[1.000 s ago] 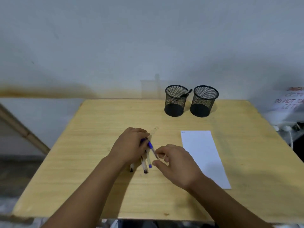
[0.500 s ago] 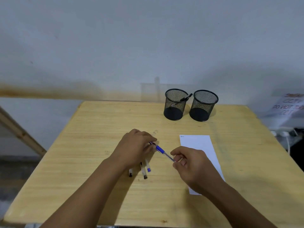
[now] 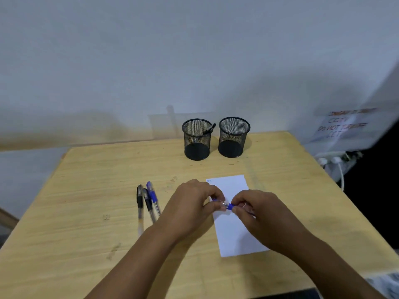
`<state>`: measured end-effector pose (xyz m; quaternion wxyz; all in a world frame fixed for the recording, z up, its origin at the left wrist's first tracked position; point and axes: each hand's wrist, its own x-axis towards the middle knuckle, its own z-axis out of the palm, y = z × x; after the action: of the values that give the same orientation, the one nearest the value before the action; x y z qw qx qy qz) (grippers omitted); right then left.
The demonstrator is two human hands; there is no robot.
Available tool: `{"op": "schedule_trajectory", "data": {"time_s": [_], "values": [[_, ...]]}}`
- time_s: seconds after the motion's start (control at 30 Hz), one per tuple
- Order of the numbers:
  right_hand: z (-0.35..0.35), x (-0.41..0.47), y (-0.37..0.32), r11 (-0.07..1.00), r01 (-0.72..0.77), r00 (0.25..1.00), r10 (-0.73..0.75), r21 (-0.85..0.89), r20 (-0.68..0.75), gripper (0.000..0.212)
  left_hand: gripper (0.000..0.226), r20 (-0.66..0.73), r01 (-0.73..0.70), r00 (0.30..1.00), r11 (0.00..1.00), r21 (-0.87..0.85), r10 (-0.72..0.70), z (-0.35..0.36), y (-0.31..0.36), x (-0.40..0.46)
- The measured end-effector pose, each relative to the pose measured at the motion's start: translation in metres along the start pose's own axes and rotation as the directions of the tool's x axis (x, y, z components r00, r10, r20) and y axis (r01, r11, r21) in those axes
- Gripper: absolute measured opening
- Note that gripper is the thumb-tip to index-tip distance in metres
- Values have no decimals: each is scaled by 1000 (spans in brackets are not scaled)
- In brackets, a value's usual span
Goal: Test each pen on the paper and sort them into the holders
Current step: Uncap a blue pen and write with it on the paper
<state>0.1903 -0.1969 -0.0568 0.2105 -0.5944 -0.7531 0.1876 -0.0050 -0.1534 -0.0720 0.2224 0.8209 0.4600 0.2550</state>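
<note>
Grip: both hands are curled on one blue pen (image 3: pixel 227 205). My left hand (image 3: pixel 192 207) pinches one end and my right hand (image 3: pixel 257 209) pinches the other end.
Pen in hand: it is held just above the near-left part of the paper (image 3: pixel 235 225), between the two hands. Only a short middle part shows.
Long axis: it lies almost left to right, across the short side of the paper. I cannot tell which end is the tip.
Step, as I judge: I think the cap is to be pulled off, then the tip goes down to the sheet. The paper is directly under the grip, so the way is short.
Other pens: three pens (image 3: pixel 149 201) lie side by side on the table (image 3: pixel 86 190), left of my left hand, not touched.
Holders: the left holder (image 3: pixel 197 139) has one dark pen (image 3: pixel 207 131) inside. The right holder (image 3: pixel 234 137) shows none. Both stand well beyond the paper.
</note>
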Motion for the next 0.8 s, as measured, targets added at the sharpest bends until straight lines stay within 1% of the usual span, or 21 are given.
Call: {"op": "schedule_trajectory", "data": {"time_s": [0.07, 0.23, 0.37, 0.5, 0.6, 0.67, 0.73, 0.8], "values": [[-1, -1, 3, 999, 6, 1000, -6, 34, -16, 7, 9, -32, -21, 999, 999, -25, 20, 4, 2, 0], [4, -2, 9, 987, 5, 999, 3, 162, -47, 7, 6, -83, -63, 995, 998, -14, 62, 12, 3, -3], [10, -3, 10, 985, 3, 994, 16, 172, -112, 7, 4, -90, -48, 995, 998, -36, 45, 14, 4, -2], [13, -3, 14, 983, -45, 993, 63, 180, -98, 9, 9, -104, -31, 994, 999, -25, 28, 13, 0, -2], [14, -3, 12, 968, -56, 989, 87, 244, -118, 4, 6, -114, 29, 993, 1000, 8, -28, 10, -5, 0], [15, -4, 14, 936, -102, 978, 155, 336, -136, 7, 7, -156, 95, 984, 995, 23, -90, 6, -10, 1], [15, -3, 17, 885, -182, 964, 246, 428, -100, 21, 13, -214, 179, 962, 983, 35, -167, 3, -17, 2], [16, -1, 20, 804, -254, 946, 321, 538, -33, 36, 17, -264, 260, 937, 962, 86, -230, 2, -26, 4]]}}
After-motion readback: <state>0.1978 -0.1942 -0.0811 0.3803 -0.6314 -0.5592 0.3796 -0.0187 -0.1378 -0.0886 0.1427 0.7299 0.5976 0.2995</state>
